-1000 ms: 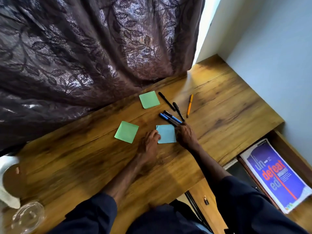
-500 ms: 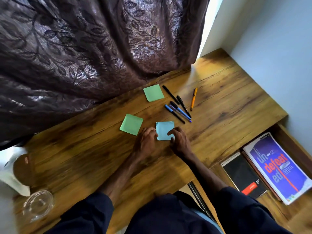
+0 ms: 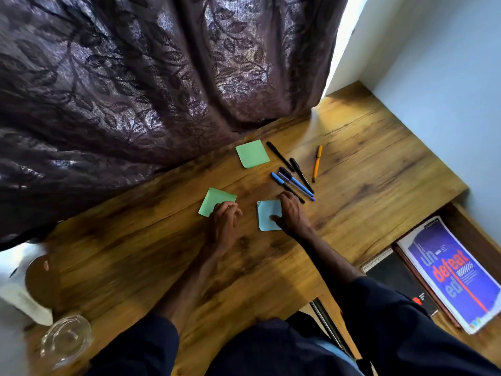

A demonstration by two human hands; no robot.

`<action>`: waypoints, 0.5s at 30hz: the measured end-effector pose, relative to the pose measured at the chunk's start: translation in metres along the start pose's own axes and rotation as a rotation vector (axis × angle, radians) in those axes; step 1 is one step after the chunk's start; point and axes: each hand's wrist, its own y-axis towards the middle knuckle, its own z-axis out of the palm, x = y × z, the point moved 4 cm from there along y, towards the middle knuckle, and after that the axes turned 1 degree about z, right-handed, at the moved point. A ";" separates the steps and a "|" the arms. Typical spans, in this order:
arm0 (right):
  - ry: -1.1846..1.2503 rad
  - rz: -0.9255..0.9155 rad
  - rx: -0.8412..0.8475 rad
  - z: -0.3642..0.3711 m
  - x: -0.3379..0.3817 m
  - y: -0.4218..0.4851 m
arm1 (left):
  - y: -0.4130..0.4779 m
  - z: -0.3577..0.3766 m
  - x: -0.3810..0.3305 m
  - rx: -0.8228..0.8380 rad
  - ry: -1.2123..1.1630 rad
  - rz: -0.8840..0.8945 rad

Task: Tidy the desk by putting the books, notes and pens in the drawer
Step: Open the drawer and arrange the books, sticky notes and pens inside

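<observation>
On the wooden desk [image 3: 366,164] my right hand [image 3: 291,213] grips a blue note pad [image 3: 267,214], thumb on its top face and fingers curled over its right edge. My left hand [image 3: 226,221] rests its fingertips on the near corner of a green note pad [image 3: 214,199]. A second green note pad [image 3: 252,153] lies farther back. Several pens lie right of it: blue and black pens [image 3: 294,183] in a cluster and an orange pen [image 3: 316,162] apart. The open drawer [image 3: 471,232] at the right holds a purple book [image 3: 450,270] and a black notebook [image 3: 398,280].
A dark patterned curtain [image 3: 135,77] hangs over the desk's back edge. At the left stand a glass lid [image 3: 65,337] and a brown round lid on something white [image 3: 40,280]. A pale wall [image 3: 447,77] borders the right side.
My left hand has moved left from the blue pad onto the nearer green pad. My right hand has closed over the blue pad's right edge. The view shifted, showing more of the drawer.
</observation>
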 end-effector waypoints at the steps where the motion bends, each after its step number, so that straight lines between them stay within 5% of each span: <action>1: -0.025 0.006 0.020 0.000 0.002 0.001 | 0.002 -0.004 -0.001 -0.012 0.002 -0.009; 8: -0.131 0.118 0.060 0.000 0.001 0.003 | 0.009 -0.020 0.021 -0.036 0.178 -0.147; 15: -0.050 0.195 0.073 0.000 -0.010 -0.009 | 0.018 -0.016 0.032 0.251 0.235 -0.399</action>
